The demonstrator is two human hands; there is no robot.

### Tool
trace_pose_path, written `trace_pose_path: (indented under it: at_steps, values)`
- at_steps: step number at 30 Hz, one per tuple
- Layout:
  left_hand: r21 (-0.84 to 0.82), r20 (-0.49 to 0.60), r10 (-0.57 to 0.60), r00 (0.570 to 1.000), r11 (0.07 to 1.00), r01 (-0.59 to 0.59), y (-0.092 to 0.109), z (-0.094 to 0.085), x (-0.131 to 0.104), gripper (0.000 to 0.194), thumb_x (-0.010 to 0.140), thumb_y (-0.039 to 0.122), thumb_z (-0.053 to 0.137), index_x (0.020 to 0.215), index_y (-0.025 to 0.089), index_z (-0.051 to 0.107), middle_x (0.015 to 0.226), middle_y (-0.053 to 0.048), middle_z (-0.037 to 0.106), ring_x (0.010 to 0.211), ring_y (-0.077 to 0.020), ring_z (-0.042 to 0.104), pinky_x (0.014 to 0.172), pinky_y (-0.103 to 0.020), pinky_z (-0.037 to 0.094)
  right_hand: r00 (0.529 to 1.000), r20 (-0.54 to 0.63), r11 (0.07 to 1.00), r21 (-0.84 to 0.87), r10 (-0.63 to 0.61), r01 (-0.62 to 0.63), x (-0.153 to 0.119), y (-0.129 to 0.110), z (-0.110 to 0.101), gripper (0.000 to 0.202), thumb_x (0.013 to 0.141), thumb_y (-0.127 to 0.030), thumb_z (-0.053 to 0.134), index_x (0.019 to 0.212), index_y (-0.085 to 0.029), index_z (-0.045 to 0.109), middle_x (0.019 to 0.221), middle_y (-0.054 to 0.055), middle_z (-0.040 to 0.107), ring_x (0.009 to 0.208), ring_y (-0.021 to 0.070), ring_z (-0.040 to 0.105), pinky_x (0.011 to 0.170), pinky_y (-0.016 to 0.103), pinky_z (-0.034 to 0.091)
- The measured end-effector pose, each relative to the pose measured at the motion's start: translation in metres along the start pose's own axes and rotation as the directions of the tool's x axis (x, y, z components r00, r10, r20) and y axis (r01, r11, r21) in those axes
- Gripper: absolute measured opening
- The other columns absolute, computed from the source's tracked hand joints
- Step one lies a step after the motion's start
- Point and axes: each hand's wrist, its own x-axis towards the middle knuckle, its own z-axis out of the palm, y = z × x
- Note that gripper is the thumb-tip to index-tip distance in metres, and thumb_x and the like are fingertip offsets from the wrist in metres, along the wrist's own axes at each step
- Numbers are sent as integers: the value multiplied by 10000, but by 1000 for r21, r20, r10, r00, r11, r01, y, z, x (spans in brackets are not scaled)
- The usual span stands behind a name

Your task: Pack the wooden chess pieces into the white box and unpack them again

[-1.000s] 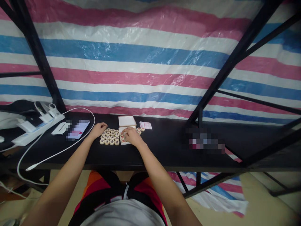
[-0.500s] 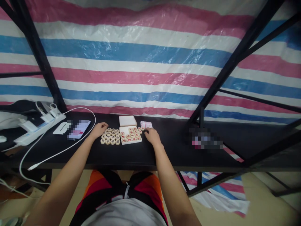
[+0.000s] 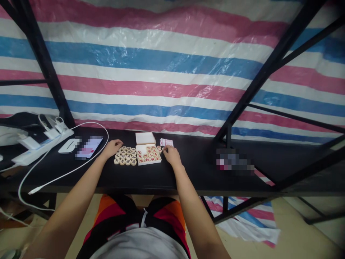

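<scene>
Rows of Chinese chess pieces [image 3: 125, 157] with dark characters stand on the black table, left of a white open box [image 3: 149, 162]. Red-marked chess pieces [image 3: 151, 154] lie inside the box, with a gap near its upper left. My left hand [image 3: 113, 148] rests at the far left corner of the dark pieces, its fingers curled together; I see nothing in them. Just right of the box, my right hand [image 3: 172, 155] has its fingertips closed at a loose chess piece [image 3: 163, 149]. Another loose piece [image 3: 159, 148] lies beside it.
The box lid [image 3: 145, 138] lies behind the box, and a pink-and-white paper [image 3: 166, 142] is behind my right hand. To the left are a phone [image 3: 88, 148], a white cable [image 3: 70, 172] and a power strip [image 3: 40, 148]. Black metal posts [image 3: 250, 86] frame the table.
My right hand has moved slightly left and its fingertips are now at the loose piece. My left hand stays by the dark pieces. The whole view has shifted a little.
</scene>
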Motion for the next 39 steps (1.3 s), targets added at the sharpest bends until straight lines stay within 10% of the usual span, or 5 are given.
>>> trace_pose_path:
  at_steps: [7,16,39]
  values:
    - [-15,-1,-14,1000,1000,14,2,0,-1,302,744,365,456,849,177,669,846,-52,704,793,-206,626,755,-296,463,994,-101,998,45,37,-32,-3,-9,-9,203,858,-284,464,939,-189,624,945,76,657,896,199,582,779,285,395]
    - [-14,3,-1,1000,1000,1,3,-1,-1,307,740,374,456,837,173,667,829,-53,699,776,-204,624,728,-291,460,902,-78,869,242,-425,431,-8,-67,11,158,856,-260,519,902,-196,656,928,44,674,925,177,557,859,285,362]
    - [-6,-12,6,1000,1000,-6,-2,1,1,304,723,366,464,827,178,679,804,-49,697,740,-203,625,717,-297,467,824,-21,817,121,-566,564,-19,-63,4,239,888,-252,456,907,-160,676,926,78,660,952,174,534,885,304,346]
